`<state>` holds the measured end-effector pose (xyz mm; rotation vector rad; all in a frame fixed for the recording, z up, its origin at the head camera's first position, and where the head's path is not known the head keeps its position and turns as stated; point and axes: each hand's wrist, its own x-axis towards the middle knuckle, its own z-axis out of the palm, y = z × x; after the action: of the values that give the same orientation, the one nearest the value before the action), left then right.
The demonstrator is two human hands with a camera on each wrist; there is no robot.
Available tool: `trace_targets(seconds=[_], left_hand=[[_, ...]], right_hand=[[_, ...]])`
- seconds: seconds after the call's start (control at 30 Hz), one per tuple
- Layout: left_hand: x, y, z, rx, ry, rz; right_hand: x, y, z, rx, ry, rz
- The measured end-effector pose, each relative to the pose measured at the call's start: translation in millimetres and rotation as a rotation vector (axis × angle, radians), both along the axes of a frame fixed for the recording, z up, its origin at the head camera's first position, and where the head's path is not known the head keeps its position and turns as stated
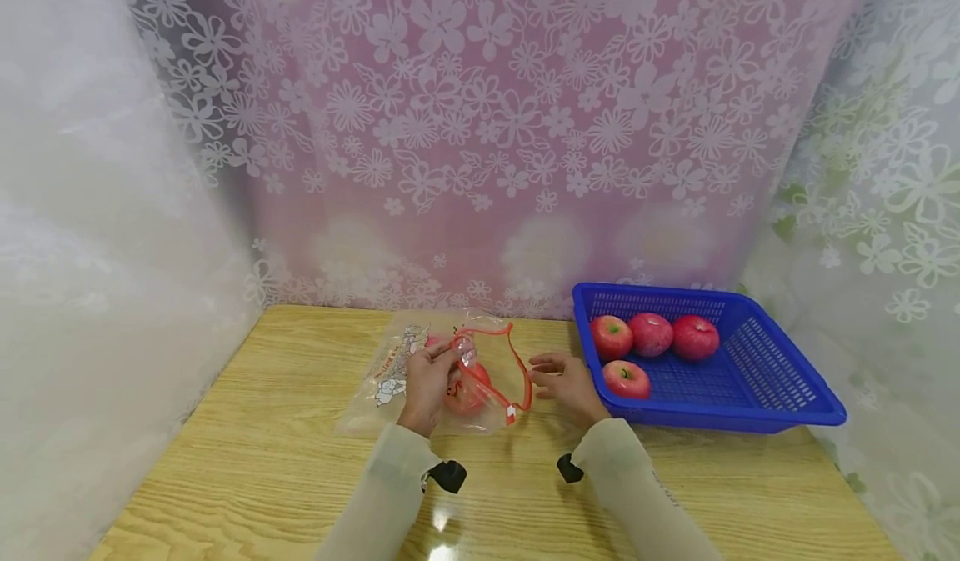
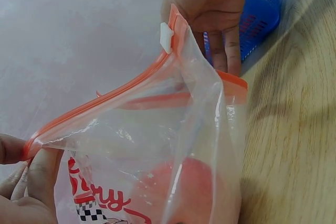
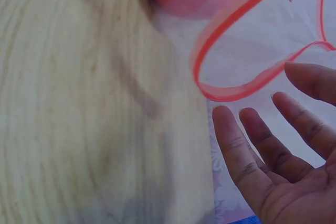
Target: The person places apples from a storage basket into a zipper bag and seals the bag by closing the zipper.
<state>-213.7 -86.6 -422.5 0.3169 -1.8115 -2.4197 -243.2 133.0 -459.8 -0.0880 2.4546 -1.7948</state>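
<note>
The zip bag (image 1: 442,373) lies toward the surface's (image 1: 300,478) far edge, one apple (image 1: 468,388) inside. The left hand (image 1: 427,382) pinches its orange rim; the right hand (image 1: 570,386) hovers just beside, fingers spread, holding nothing. With one-sided support the mouth could sag shut — or the apple roll out.

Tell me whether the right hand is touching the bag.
Apart. The right wrist view shows the right hand open, with clear space between its fingertips and the orange rim of the bag.
</note>
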Motion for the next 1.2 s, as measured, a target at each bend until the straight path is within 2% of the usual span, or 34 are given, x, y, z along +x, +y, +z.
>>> trace_targets(seconds=[0.3,0.53,1.2], left_hand=[[1.1,0,0.9,0.000,0.013,0.000],[2.5,1,1.2,0.020,0.036,0.004],[2.1,0,1.2,0.023,0.039,-0.006]], right_hand=[[-1.1,-4,-11.5,0.002,-0.037,0.035],[-3.0,-8,-20.2,-0.027,-0.063,0.029],[-4.1,-10,-32.9,-0.089,-0.134,0.012]])
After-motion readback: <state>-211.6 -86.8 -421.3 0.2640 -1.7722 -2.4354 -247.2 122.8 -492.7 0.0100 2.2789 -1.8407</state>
